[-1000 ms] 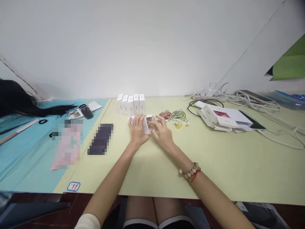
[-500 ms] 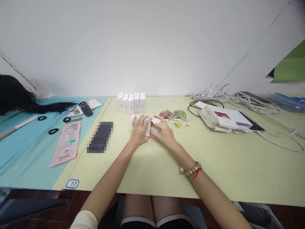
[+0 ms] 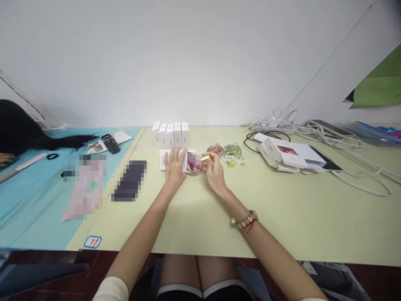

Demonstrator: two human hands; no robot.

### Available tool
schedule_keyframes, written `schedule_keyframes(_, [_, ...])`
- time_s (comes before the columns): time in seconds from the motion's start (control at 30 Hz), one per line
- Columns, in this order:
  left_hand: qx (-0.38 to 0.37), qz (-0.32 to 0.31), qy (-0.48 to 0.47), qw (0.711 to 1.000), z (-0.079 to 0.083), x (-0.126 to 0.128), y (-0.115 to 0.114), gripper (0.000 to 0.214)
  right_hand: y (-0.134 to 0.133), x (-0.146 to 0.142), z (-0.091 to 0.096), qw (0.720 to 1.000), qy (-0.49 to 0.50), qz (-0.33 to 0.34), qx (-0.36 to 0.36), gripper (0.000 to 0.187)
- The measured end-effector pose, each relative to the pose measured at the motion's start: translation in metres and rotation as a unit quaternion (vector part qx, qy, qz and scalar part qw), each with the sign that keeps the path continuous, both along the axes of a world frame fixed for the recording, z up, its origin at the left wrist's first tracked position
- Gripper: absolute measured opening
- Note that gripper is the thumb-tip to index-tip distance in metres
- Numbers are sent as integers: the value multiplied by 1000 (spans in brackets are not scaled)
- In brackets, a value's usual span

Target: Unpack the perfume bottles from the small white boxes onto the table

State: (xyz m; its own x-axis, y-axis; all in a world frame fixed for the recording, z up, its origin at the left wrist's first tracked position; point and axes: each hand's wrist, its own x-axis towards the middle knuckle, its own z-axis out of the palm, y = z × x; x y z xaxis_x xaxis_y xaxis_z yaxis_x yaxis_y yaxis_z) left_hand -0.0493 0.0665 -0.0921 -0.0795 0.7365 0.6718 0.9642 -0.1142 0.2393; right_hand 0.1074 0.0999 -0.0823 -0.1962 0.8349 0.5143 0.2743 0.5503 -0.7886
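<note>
My left hand (image 3: 175,169) lies over a small white box (image 3: 162,160) that rests on its side on the table, gripping it with the fingers spread across the top. At the box's right end, a round clear perfume bottle (image 3: 194,163) with something pink inside sits partly out of the opening. My right hand (image 3: 216,171) pinches the bottle by its gold neck (image 3: 206,158). Just behind that hand lie a round bottle with reddish contents (image 3: 215,149) and another with green contents (image 3: 232,151). A small yellow cap (image 3: 232,164) and a few tiny pieces are near them.
Several upright white boxes (image 3: 171,136) stand in a row near the wall. Opened white packaging (image 3: 286,154) and tangled white cables (image 3: 332,138) occupy the right side. On the left are a blurred dark rectangle (image 3: 130,180), a dark jar (image 3: 112,144) and another person's dark hair (image 3: 19,125).
The perfume bottle has come out of the box's right end, drawn by my right hand on its gold neck. My left hand and the box have shifted slightly left.
</note>
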Motion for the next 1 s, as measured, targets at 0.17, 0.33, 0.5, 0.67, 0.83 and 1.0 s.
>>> schedule_keyframes(0.17, [19,41,-75,996,0,-9,2,82,-3,3,4,1000,11,-16,-16,30])
schedule_keyframes(0.33, [30,-115,-105,987,13,11,-10,72,-5,2,9,998,-33,44,21,33])
schedule_keyframes(0.5, [-77,-266,-199,940,7,38,-14,89,-8,-2,9,998,2,56,29,30])
schedule_keyframes(0.67, [-84,-271,-220,933,-2,38,-6,71,-5,-1,7,998,14,24,61,28])
schedule_keyframes(0.83, [-88,-284,-195,935,-3,38,-1,35,-3,1,7,997,-1,2,75,29])
schedule_keyframes(1.0, [-76,-274,-197,938,-5,41,-1,34,-3,1,8,996,5,4,84,31])
